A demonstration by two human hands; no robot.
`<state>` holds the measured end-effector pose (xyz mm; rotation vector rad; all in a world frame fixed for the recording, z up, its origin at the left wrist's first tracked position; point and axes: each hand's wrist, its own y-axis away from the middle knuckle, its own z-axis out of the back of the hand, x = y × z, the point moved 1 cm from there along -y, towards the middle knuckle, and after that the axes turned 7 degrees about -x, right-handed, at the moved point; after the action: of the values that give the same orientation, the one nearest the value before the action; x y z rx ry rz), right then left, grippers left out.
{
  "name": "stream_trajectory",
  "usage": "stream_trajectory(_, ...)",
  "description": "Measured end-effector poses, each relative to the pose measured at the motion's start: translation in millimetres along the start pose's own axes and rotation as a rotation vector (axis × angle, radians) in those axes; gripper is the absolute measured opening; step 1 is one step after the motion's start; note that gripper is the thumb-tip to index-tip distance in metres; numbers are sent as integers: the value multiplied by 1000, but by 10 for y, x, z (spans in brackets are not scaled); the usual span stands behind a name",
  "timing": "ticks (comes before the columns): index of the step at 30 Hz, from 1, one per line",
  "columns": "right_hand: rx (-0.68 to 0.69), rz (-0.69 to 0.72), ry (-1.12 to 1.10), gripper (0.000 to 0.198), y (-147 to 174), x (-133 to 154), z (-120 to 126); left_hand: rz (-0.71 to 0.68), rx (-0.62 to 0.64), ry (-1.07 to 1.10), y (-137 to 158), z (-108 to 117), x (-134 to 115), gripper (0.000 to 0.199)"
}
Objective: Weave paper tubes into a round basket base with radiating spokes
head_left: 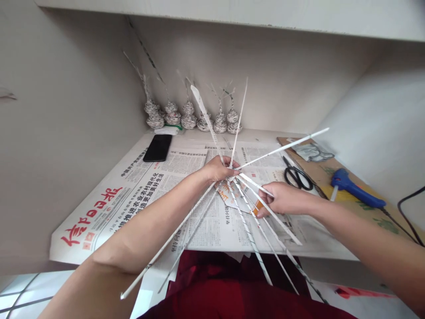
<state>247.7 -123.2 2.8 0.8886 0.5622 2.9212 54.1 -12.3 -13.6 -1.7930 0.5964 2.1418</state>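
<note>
Several thin rolled-newspaper sticks [247, 221] fan out in all directions from one crossing point. My left hand [222, 169] is closed on that crossing, thumb on top, and the fingers partly hide the joint. To its right, my right hand [274, 198] is closed around a rolled paper stick [252, 180] that runs out from the centre. An orange patch [256, 208] shows by the right fingertips; whether it is held or lies beneath them I cannot tell. Under the sticks is a pale piece with orange print [229, 199].
Newspaper sheets [99, 212] cover the desk. Several woven gourd shapes [188, 116] stand along the back wall. A black phone [157, 148] lies left; black scissors [298, 177] and a blue glue gun [357, 188] with a cord lie right, near a cardboard sheet [368, 217]. A shelf [232, 13] hangs overhead.
</note>
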Motion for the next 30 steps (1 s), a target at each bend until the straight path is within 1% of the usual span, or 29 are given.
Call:
stream_trajectory(2, 21, -31, -50, 39, 67, -31, 52, -26, -7, -21, 1, -4, 3, 16)
stream_trajectory(5, 42, -117, -252, 32, 90, 6, 144, -65, -12, -47, 5, -18, 12, 18)
stream_trajectory(8, 46, -84, -524, 32, -12, 139, 167, -92, 12, -58, 1, -32, 27, 21)
stream_trajectory(10, 13, -86, -609, 33, -128, 233, 121, -98, 30, -51, -2, -34, 31, 25)
stream_trajectory(14, -151, -91, -543, 33, -333, 359, -9, -62, 31, -21, 1, -32, 15, 32)
stream_trajectory(15, -171, -86, -528, 33, -365, 375, -29, -45, 31, -17, 3, -35, 8, 33)
stream_trajectory(16, -176, -72, -520, 32, -389, 385, -41, -30, 34, -15, 6, -38, 2, 34)
stream_trajectory(21, -111, 27, -471, 20, -462, 355, -5, 15, 65, 2, 16, -44, -17, 39)
stream_trajectory(23, -126, 43, -426, 17, -496, 307, 20, 33, 104, 23, 24, -35, -20, 43)
stream_trajectory(26, -183, 99, -359, 15, -553, 221, 36, 52, 143, 50, 39, -31, -22, 48)
stream_trajectory(28, -212, 127, -326, 14, -578, 174, 34, 58, 126, 62, 46, -42, -23, 47)
stream_trajectory(30, -247, 134, -273, 14, -577, 157, 28, 72, 80, 67, 48, -58, -22, 46)
